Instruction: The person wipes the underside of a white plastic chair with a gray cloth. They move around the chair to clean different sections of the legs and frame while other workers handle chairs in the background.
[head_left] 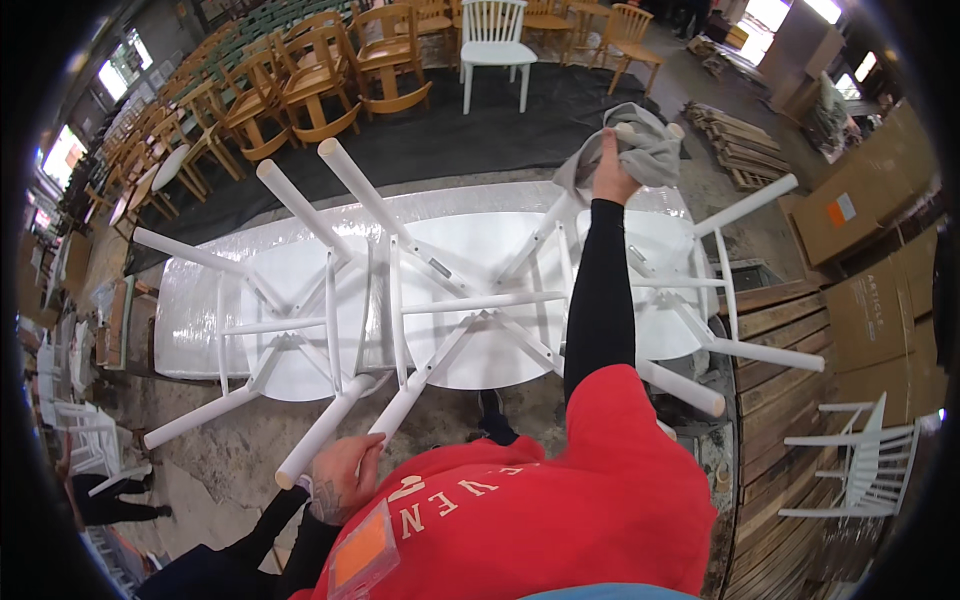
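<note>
Head view: holds a bunched grey cloth (652,158) in the right hand (614,182), with the thumb up and the other fingers mostly lost in the folds. Has this cloth at the far leg ends, between the middle chair (478,302) and the right chair (668,320); shows one pale leg tip (676,131) at the right edge of the cloth, but cannot say for sure which leg is covered. Bends the fingers of the left hand (345,478) narrow, against the near left leg of the middle chair, at its end; cannot tell if really gripping it or only touching.

From the left fingers, along the long axis of that leg: slopes away from the body, up and to the right, toward the crossing braces. For the near leg ends, has the left hand closer; for the cloth and the far ends, the right, with the arm straight out over the chairs.

Further out: the left chair (290,325) beside the middle one, all three white and upside down in a row, upon a plastic-wrapped table (182,325). Beyond, a black sheet (490,145) on the floor, then wooden chairs (305,85).
</note>
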